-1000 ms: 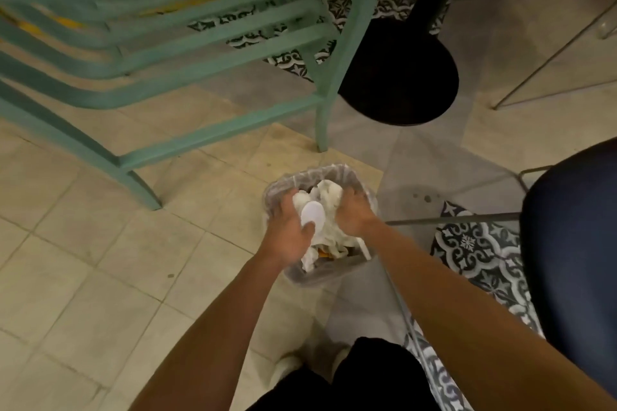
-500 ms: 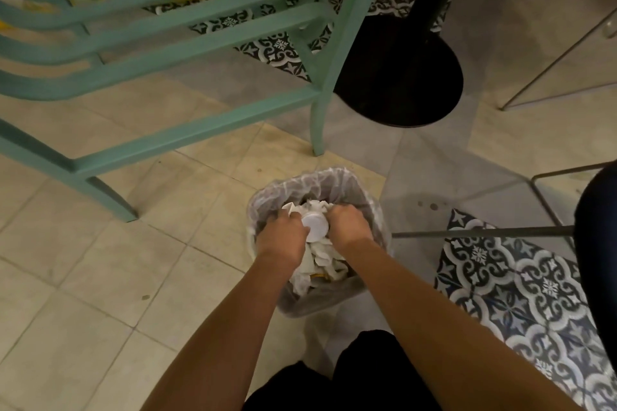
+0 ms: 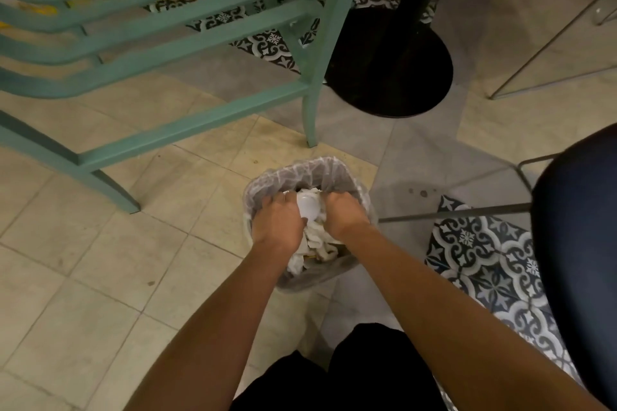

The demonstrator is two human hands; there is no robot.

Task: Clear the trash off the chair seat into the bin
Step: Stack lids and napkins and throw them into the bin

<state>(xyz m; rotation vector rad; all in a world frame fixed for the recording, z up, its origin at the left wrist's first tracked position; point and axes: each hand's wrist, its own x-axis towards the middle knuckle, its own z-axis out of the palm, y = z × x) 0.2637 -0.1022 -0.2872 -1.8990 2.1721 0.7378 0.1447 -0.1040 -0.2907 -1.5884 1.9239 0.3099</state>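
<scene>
There is one green chair frame (image 3: 187, 130) with several slats at the far left part of the floor (image 3: 100, 277); I cannot tell if more than one chair is stacked there. In the middle stands one small bin (image 3: 320, 170) with a clear plastic liner folded over its rim. Behind it, to the right, stands one black round pedestal base (image 3: 390, 67) with its black post. One thin metal bar (image 3: 454, 213) runs from near the bin toward one dark blue chair seat (image 3: 581, 243) at the right side. Two bare forearms come from below, above black trousers (image 3: 334, 377).

The floor is made of pale beige and grey square tiles. A band of patterned black and white tiles (image 3: 484, 253) lies under the blue seat, and the same pattern shows under the green frame.

The left hand (image 3: 277, 223) is inside the mouth of the bin, back upward, fingers curled down onto the white trash (image 3: 309, 210). This trash is crumpled white paper with one round white plastic piece on top, and it fills the bin almost to the rim. The round piece sits between both hands, touching the left thumb side. The right hand (image 3: 345, 215) is just beside it, also in the bin mouth, its fingers bent and sunk into the paper. The fingertips of both hands are hidden in the trash.
</scene>
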